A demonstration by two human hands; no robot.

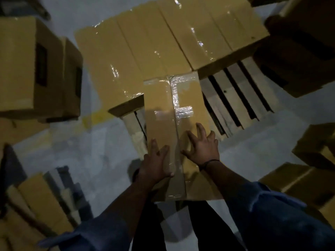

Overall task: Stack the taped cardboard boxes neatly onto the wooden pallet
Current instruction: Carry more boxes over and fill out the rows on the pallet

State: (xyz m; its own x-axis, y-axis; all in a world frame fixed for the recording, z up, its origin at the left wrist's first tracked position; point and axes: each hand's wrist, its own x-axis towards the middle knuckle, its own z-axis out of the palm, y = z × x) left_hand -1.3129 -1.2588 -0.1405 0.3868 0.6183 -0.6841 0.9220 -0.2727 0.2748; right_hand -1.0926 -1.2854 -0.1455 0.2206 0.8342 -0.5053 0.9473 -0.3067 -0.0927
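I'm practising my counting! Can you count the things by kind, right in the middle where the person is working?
Grips: 2, the left grip and the right grip
Taped box under both grips: 1
Wooden pallet: 1
Wristband: 1
Total: 5

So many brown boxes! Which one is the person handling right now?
Find the wooden pallet, half covered by a row of boxes. At its near edge lies one long box, with the left hand and right hand flat on top. It alone sticks out beyond the pallet, with short tape strips crossing its centre seam.
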